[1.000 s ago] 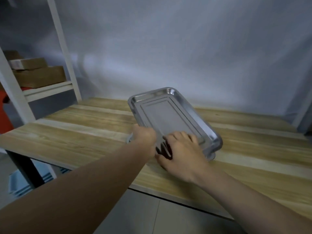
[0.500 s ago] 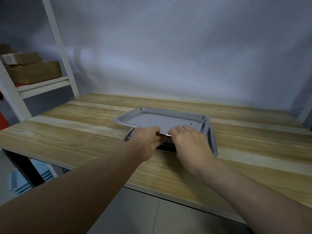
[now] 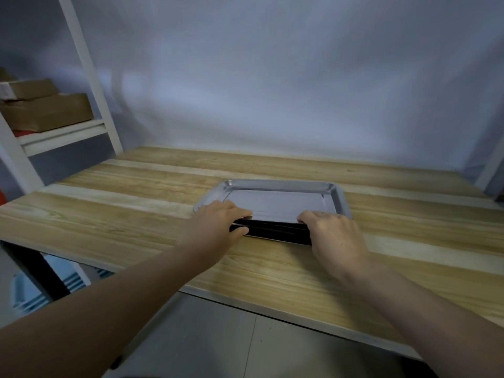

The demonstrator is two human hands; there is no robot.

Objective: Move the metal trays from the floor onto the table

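Note:
A stack of shiny metal trays point(image 3: 278, 203) lies flat on the wooden table point(image 3: 136, 214), a little right of its middle. The near edge of the stack looks dark and layered. My left hand point(image 3: 218, 225) grips the stack's near left corner, fingers over the rim and thumb at the side. My right hand point(image 3: 332, 233) holds the near right corner the same way. Both forearms reach in from the bottom of the view.
A white shelf frame point(image 3: 90, 85) stands at the left with brown cardboard boxes point(image 3: 46, 110) on it. A blue crate point(image 3: 35, 290) sits on the floor under the table's left end. A grey wall backs the table. Grey floor tiles lie below the front edge.
The trays went from tilted up on edge to lying flat on the table. My hands have spread apart from the middle of the near edge to its two corners.

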